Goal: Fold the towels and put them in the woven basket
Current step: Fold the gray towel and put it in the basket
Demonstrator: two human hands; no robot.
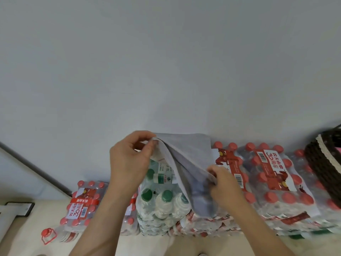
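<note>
– Hands first, please: what do the 2 of them do?

– The left hand (129,159) pinches the upper corner of the grey towel (190,163) between thumb and fingers and holds it lifted. The right hand (224,183) pinches a lower edge of the same towel, with the fingers curled round the cloth. So both grip the towel, and none is free.

– And where is the towel?

– It hangs between the hands in a loose fold, above the pack of green-capped bottles (162,198). Its lower end seems to rest on the packs. I judge the fold is not yet neat.

– How will it handle?

– It looks light and soft, with no stiffness, and it sags where nobody holds it. It is better to take it at corners and edges, so the layers meet evenly. Held by the middle, it would only bunch.

– What is farther away?

– Packs of red-capped bottles (267,172) lie left and right, and 1 loose bottle (48,235) lies on the floor. At the far right the woven basket (321,163) seems to sit on the packs, well apart from the towel. Only part of it shows. Behind everything is the pale wall (166,61).
</note>
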